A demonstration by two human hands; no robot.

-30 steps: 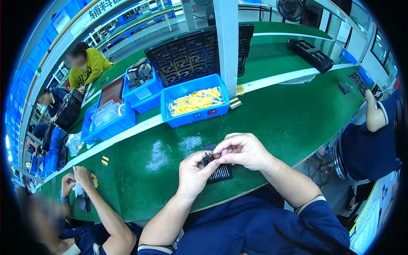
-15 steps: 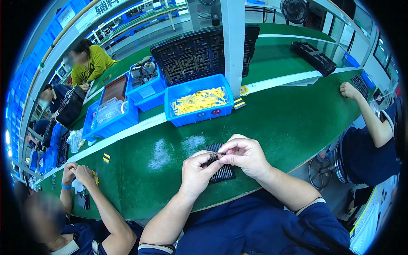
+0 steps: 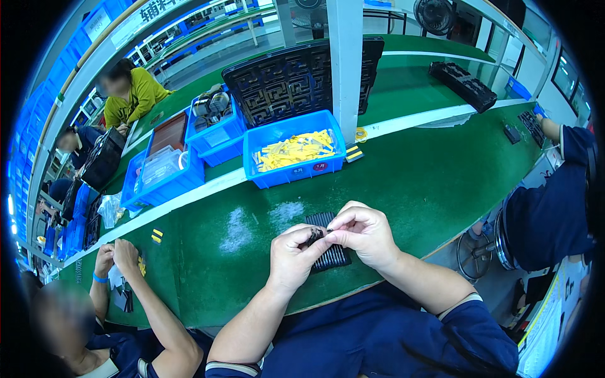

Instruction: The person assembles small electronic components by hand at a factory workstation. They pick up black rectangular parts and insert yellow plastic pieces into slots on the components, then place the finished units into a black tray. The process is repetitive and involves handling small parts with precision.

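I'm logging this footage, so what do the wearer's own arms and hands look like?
The left hand and right hand are ungloved, with nothing worn on the wrists; the forearms are bare, below short navy sleeves edged with pale cuff bands.

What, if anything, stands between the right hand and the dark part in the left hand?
Nothing visible does. The right hand, thumb and forefinger pinched, is right beside the dark part in the left hand. The black ribbed piece lies on the table beneath them, not between.
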